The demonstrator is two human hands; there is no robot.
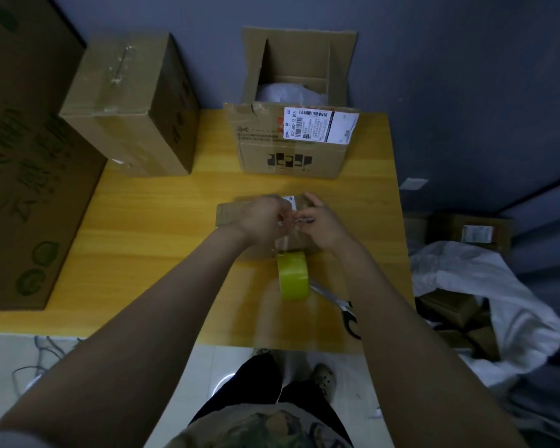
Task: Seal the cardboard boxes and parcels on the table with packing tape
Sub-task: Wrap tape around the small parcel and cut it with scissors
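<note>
Forearms reach over the table [162,221]. Left hand [262,218] and right hand [324,221], fingers curled, pinch a clear tape strip [283,243] above the small parcel [227,213]. Just nearer than the fingertips stands the tape roll [293,276], with the scissors [346,307] to its right.

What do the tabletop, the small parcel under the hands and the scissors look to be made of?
Tabletop: wood or wood-look laminate, yellowish, with visible grain lines and a faint sheen. Small parcel: brown matte cardboard. Scissors: pale metal blades and black handles, probably plastic.
</note>
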